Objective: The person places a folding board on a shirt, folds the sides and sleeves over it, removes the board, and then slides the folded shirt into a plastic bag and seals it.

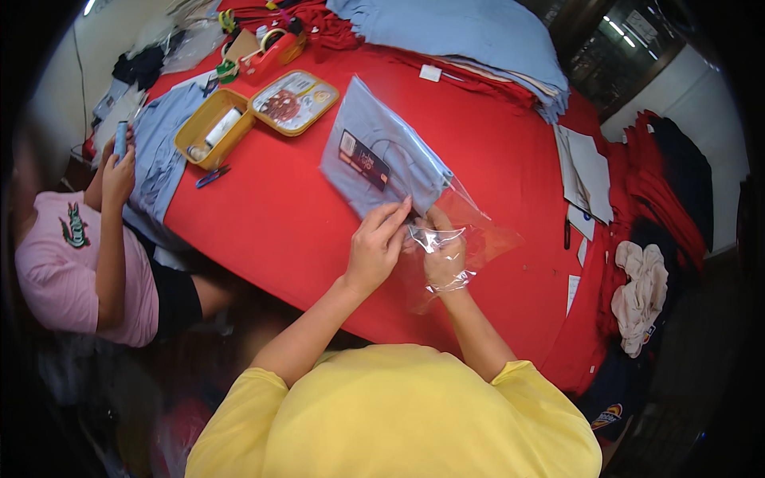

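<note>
A folded light-blue garment (pixel 390 127) with a dark tag (pixel 364 159) on it lies inside a clear plastic bag (pixel 486 231), tilted over the red table. My left hand (pixel 377 245) is at the near end of the garment, fingers pinched together on the bag's film. Beside it my right hand (pixel 445 259) reaches inside the bag's loose end, with crinkled plastic around the wrist. Its fingers curl against the garment's near end, partly covered by glare on the plastic.
On the red-covered table (pixel 263 231) stand a yellow box (pixel 185 147), its lid (pixel 271 123) and a red tape dispenser (pixel 267 64). Blue garments (pixel 470 36) are stacked at the back. Papers (pixel 586 171) and cloth lie right. At left a person (pixel 88 263) holds a light-blue object.
</note>
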Demonstrator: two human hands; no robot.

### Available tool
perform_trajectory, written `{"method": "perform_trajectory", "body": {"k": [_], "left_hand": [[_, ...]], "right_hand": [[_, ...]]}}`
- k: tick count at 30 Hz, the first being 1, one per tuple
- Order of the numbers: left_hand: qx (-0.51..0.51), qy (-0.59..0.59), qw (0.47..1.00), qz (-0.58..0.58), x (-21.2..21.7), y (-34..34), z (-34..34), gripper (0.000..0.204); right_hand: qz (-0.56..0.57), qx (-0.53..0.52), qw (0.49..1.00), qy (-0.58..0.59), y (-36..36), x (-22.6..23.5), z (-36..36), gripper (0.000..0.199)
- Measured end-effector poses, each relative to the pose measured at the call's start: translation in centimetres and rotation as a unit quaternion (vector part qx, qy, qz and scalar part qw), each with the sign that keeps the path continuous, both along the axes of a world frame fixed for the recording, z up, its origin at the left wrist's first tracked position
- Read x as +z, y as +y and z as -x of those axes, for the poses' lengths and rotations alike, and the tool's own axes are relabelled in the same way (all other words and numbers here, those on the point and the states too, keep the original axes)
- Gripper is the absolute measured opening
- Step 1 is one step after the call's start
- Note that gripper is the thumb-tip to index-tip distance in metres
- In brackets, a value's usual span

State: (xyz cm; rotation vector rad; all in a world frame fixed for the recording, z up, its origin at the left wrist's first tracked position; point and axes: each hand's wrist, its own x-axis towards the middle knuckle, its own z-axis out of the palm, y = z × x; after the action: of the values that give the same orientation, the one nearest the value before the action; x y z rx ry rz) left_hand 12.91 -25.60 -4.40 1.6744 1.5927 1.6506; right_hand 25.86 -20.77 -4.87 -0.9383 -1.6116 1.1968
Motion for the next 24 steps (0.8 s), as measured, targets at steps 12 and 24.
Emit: {"method": "perform_trajectory", "body": {"k": [12, 24], "left_hand": [[-0.299, -0.651, 0.656, 0.239, -7.1, -2.1, -3.0, 0.063], [-0.04, 0.234, 0.963, 0.129, -6.8, -4.7, 4.9, 0.052]], "right_hand": [[-0.425, 0.083, 0.789, -0.436, 1.9, -5.2, -5.4, 0.042], [-0.435, 0.122, 0.802, -0.391, -0.6, -6.0, -4.3, 0.04]]}}
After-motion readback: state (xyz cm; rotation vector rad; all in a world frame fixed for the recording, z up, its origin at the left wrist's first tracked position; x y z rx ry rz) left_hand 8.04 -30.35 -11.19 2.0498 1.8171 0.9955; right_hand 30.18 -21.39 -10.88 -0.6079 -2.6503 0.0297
